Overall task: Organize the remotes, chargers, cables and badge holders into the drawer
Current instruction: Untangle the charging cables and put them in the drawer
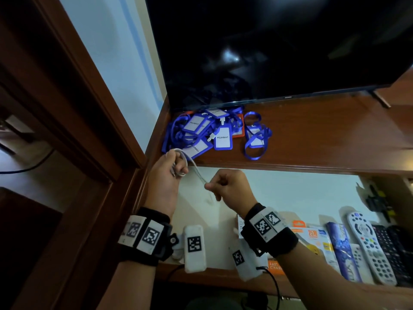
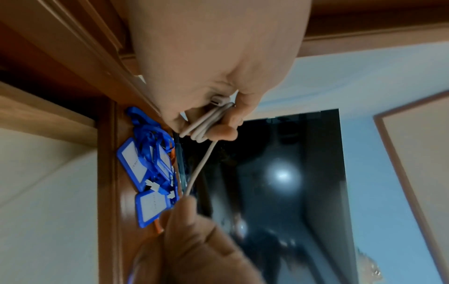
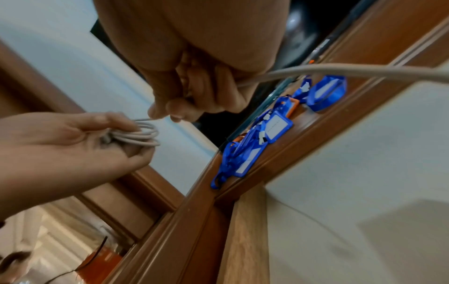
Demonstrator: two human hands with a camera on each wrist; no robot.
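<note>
My left hand (image 1: 174,168) grips a coiled bundle of white cable (image 1: 182,156) above the open drawer; the loops (image 2: 206,123) lie between its thumb and fingers. My right hand (image 1: 220,186) pinches the loose strand of the same cable (image 3: 316,71), stretched from the coil (image 3: 143,135). A heap of blue badge holders (image 1: 207,133) with lanyards lies on the wooden shelf (image 1: 312,135) under the television. Remotes (image 1: 368,245) and charger boxes (image 1: 315,240) lie in the white-lined drawer (image 1: 290,193) at the right.
A black television (image 1: 279,48) stands on the shelf just behind the badge holders. A wooden door frame (image 1: 73,104) rises at the left. A black wire (image 1: 276,285) hangs at the drawer's front edge. One blue lanyard (image 1: 254,135) lies apart from the heap.
</note>
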